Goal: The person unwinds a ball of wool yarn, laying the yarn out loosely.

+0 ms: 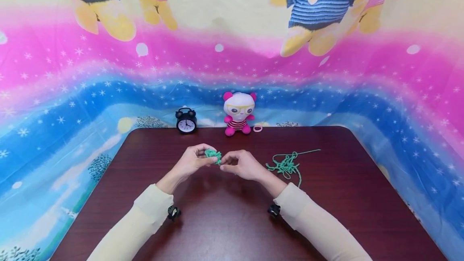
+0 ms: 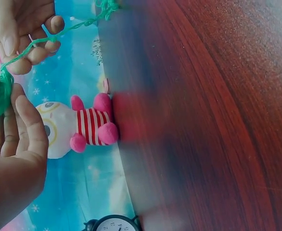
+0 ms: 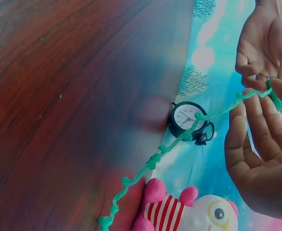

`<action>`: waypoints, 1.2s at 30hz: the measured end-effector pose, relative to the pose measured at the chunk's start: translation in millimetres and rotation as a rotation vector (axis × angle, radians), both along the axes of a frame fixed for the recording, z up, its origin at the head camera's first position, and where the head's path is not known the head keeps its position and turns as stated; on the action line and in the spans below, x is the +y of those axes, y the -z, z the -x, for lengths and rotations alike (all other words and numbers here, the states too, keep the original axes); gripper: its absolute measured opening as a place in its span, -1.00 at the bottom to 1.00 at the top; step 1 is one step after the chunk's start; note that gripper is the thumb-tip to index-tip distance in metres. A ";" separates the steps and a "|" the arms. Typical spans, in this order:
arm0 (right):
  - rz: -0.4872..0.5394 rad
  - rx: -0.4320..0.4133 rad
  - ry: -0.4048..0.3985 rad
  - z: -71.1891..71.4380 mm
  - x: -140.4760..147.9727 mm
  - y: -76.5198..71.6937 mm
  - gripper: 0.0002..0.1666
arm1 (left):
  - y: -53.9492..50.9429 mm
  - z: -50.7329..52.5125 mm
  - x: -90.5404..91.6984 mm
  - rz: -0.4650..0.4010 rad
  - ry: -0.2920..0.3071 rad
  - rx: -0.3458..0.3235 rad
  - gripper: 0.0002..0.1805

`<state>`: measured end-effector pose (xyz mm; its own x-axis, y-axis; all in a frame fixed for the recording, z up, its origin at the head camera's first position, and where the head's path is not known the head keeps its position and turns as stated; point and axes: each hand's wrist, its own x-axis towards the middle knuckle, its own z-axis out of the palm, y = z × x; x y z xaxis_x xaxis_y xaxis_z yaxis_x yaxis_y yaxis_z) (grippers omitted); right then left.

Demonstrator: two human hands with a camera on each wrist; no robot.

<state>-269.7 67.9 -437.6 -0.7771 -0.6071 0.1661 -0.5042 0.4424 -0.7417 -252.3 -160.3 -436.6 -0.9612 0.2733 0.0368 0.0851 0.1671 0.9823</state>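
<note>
A small bunch of green yarn (image 1: 212,155) is gripped between the thumb and fingers of my left hand (image 1: 191,161), above the table's far half. Close at its right, my right hand (image 1: 243,166) has curled fingers and holds the yarn strand beside the bunch. In the left wrist view the bunch (image 2: 3,94) hangs from the left fingers, while the strand crosses the right fingers. The right wrist view shows a knotted, twisted strand (image 3: 154,160) running from the fingers toward the table. A loose tangle of the same yarn (image 1: 286,165) lies right of the hands.
On the dark wooden table (image 1: 217,220), a black alarm clock (image 1: 186,121) stands at the back edge. Right of it sits a pink-and-white plush panda (image 1: 239,114), with a small pale ring (image 1: 257,128) alongside. A printed cloth (image 1: 232,63) hangs behind the table.
</note>
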 end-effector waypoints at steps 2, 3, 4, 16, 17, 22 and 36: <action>0.005 -0.009 0.000 0.5 0.8 0.8 -0.90 | 0.0 -0.1 0.4 -0.021 0.009 -0.002 -0.67; 0.011 -0.018 -0.002 0.5 1.8 0.5 -0.91 | 0.0 -0.3 0.4 -0.032 0.011 -0.009 -0.68; 0.012 -0.027 -0.002 0.6 3.1 0.1 -0.91 | -0.1 -0.5 0.4 -0.044 0.015 -0.015 -0.69; -0.021 -0.006 0.150 12.2 33.6 -7.3 -0.91 | -1.4 -3.7 -2.6 -0.065 0.035 -0.045 -0.58; -0.025 -0.001 0.170 13.1 36.7 -9.5 -0.91 | -1.4 -3.7 -3.2 -0.056 0.036 -0.044 -0.56; -0.008 0.001 0.256 17.6 53.0 -21.5 -0.90 | -1.2 -4.3 -6.9 0.004 0.033 -0.040 -0.54; 0.092 0.044 0.391 30.5 87.9 -39.1 -0.77 | -0.1 -6.9 -8.1 0.022 0.054 -0.081 -0.53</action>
<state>-300.2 155.8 -398.5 -0.9374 -0.2485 0.2441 -0.3433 0.5399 -0.7685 -245.4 -168.5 -436.5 -0.9446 0.3248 -0.0473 0.0147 0.1856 0.9825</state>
